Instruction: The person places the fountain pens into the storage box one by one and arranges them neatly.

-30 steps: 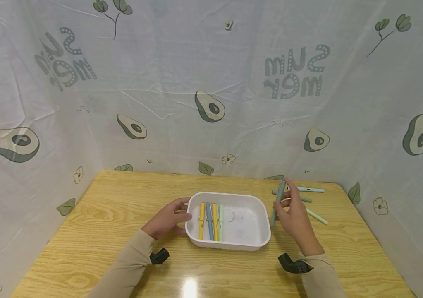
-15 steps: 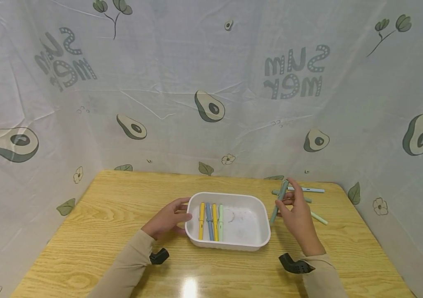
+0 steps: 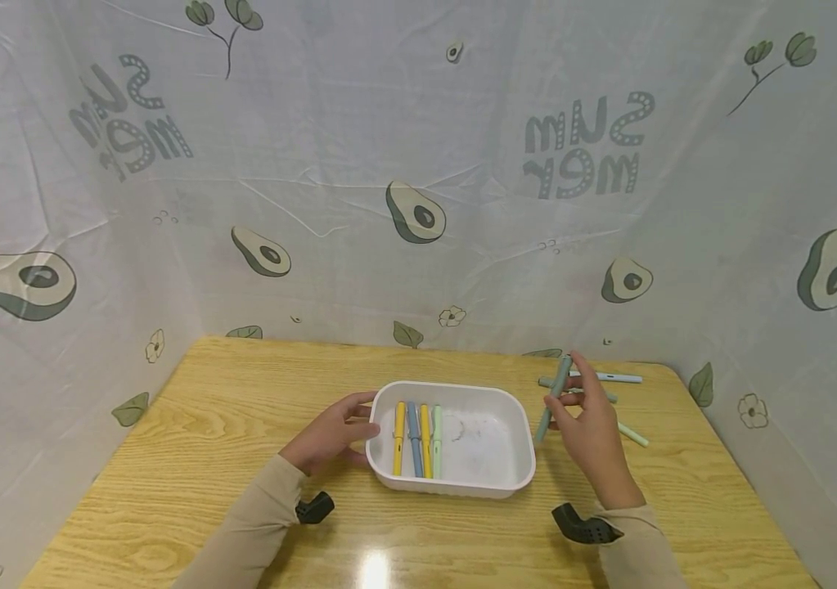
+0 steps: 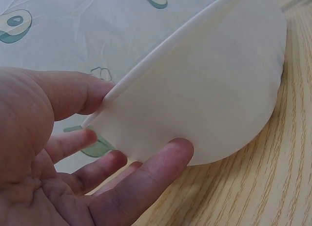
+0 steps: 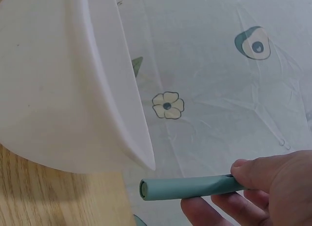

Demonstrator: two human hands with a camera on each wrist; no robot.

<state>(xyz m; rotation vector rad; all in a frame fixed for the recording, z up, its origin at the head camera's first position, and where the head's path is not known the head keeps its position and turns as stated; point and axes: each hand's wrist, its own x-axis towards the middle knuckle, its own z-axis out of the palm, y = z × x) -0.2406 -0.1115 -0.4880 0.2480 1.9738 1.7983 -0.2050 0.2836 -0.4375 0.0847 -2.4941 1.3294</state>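
Note:
A white plastic tub (image 3: 480,486) stands on the table with two yellow pens, a blue pen (image 3: 414,442) and a pale green pen (image 3: 438,440) lined up in its left part. My left hand (image 3: 333,432) holds the tub's left end, thumb over the rim and a finger against the outer wall (image 4: 209,89). Just off the tub's right end, my right hand (image 3: 589,425) pinches a grey-green pen (image 5: 185,188) between thumb and fingers. In the head view this pen slants, its upper end pointing toward the back.
Beyond the right hand lie a light blue pen (image 3: 617,378), another grey-green pen (image 3: 602,396) and a light green pen (image 3: 633,433), partly hidden by the hand. A printed white curtain (image 3: 330,286) hangs behind the wooden table (image 3: 256,384).
My right hand has shifted slightly to the right with the grey-green pen, then stayed nearly still. The left hand and the tub have kept their places.

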